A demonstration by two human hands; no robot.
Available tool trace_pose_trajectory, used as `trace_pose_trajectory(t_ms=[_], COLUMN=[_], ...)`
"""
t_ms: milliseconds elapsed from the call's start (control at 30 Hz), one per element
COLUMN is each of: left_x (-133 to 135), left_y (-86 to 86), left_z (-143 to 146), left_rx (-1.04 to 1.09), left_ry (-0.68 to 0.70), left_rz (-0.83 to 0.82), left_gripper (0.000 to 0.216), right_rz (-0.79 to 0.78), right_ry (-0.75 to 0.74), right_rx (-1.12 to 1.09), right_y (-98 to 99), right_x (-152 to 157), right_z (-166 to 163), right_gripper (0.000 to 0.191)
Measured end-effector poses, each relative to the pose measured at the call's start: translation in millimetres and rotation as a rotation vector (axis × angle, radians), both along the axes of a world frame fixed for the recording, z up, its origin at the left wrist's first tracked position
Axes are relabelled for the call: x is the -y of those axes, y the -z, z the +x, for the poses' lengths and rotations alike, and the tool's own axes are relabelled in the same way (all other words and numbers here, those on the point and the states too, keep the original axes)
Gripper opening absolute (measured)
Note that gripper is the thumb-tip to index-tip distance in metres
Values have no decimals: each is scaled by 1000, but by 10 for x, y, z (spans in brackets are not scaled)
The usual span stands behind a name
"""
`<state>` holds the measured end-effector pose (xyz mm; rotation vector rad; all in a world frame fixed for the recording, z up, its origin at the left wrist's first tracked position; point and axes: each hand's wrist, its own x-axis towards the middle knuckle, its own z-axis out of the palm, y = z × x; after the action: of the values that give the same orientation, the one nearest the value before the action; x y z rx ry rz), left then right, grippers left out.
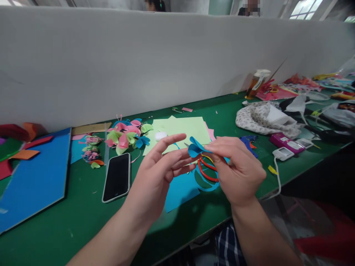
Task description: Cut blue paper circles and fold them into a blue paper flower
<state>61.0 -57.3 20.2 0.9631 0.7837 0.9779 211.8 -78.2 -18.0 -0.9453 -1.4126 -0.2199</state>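
The right hand (235, 168) is closed in a firm pinch, thumb against the bent index finger with no visible gap, and between them it holds the narrow end of a small, curled bright-blue paper piece with rounded lobes (195, 148). That piece is in the air between the two hands, its lobes turned toward the left hand (158, 162). The left hand is loosely open, its fingers apart and partly bent, the index finger reaching out above the others; its fingertips come right up to the blue lobes, but whether they touch the paper cannot be told. Beneath the hands, scissors with red looped handles (204, 176) lie partly hidden by the right hand, over a blue paper sheet with curved cut edges (180, 192). Behind these is a pale green paper sheet (191, 125), bearing a small white rounded object (161, 136). Left of it sits a cluster of pink, green and blue paper flowers (126, 135), with a black-screened phone in a pale case (118, 177) just in front, on the green tabletop (88, 203).
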Motion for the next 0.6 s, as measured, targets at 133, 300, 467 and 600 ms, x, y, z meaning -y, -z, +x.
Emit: trace_pose_trajectory(t_ms=[133,300,467,600], left_x=[-8,-2,12,21], left_y=[3,11,17,17], left_z=[2,8,24,18], left_rx=[14,54,44,51], left_ry=[7,13,22,10], left_rz=[-19,-23,-3,8], left_gripper=[32,33,29,32], right_rz=[1,5,-2,12], right_ry=[-10,-5,-20,6], right_rx=[46,63,60,80], right_y=[-19,-19,-13,-10], right_x=[0,1,-6,-19], right_z=[-2,-1,5,21], right_gripper=[21,20,19,20])
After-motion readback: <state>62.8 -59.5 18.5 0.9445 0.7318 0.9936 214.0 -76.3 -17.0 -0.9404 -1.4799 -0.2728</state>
